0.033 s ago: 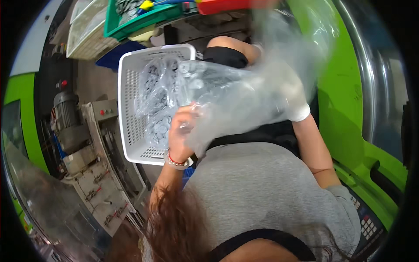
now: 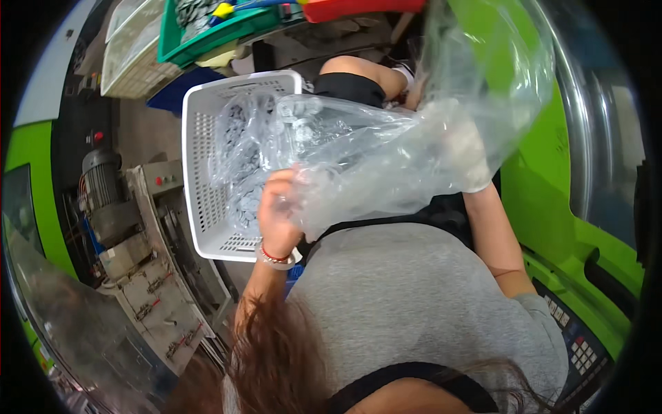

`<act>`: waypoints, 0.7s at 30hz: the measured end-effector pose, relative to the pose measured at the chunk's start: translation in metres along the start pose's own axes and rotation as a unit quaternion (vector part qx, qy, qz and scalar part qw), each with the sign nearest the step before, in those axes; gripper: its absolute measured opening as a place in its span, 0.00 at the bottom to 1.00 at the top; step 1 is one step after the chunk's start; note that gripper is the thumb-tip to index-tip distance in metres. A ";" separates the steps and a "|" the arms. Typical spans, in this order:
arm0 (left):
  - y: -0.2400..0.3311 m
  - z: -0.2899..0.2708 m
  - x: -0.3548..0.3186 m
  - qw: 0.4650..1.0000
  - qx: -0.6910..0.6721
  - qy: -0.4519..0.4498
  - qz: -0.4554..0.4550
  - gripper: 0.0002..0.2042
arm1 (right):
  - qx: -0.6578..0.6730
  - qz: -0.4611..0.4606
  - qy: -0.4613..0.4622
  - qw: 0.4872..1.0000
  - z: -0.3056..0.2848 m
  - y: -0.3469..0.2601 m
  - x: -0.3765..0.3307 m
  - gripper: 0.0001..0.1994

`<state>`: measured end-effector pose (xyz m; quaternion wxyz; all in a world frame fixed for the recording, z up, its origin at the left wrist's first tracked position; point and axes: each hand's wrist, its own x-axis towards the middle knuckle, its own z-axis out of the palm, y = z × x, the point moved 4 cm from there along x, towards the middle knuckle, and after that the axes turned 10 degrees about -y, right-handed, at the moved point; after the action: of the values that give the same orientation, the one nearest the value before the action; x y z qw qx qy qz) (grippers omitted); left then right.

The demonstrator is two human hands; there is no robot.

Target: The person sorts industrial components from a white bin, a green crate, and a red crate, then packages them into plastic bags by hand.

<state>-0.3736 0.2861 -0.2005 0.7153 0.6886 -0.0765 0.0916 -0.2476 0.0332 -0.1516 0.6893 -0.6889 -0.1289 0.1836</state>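
Note:
A large clear plastic bag (image 2: 386, 172) stretches between my hands, its left part lying over a white basket (image 2: 196, 231). My bare left hand (image 2: 279, 214), with a red band and a bracelet at the wrist, grips the film beside the basket's right side. On the right, my white-gloved right hand (image 2: 465, 148) closes on the bag where the film gathers. Its fingers are partly veiled by the plastic. Beyond this hand the film spreads loosely upward. Small grey round parts (image 2: 248, 203) lie in clear film inside the basket, and paler ones (image 2: 303, 124) show through the bag.
Green machine panels (image 2: 538, 165) rise close on my right, with a keypad (image 2: 583, 352) below. At the far left a green bin (image 2: 207, 41) holds grey parts, near a red bin (image 2: 358, 8). A motor (image 2: 103, 186) and metal bench (image 2: 155, 310) stand left of the basket.
My right hand and the loose film above it have shifted slightly, and the film spreads wider to the right. My left hand keeps its grip. The whole view has slid a little.

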 end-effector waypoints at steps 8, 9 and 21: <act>0.064 -0.013 0.015 0.947 0.158 0.266 0.088 0.12 | 0.063 -0.026 0.057 0.996 -0.030 0.012 -0.039 0.10; 0.089 0.001 0.018 0.908 0.249 0.241 0.236 0.14 | 0.069 -0.031 0.057 0.995 -0.027 0.010 -0.037 0.10; 0.170 -0.016 0.068 0.960 0.164 0.222 0.034 0.09 | 0.295 -0.173 -0.058 0.938 -0.022 -0.085 -0.070 0.09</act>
<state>-0.3482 0.3097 -0.0197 0.5879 0.7558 0.0775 0.2778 -0.2950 -0.0157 -0.0624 0.8738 -0.4103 -0.2258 0.1311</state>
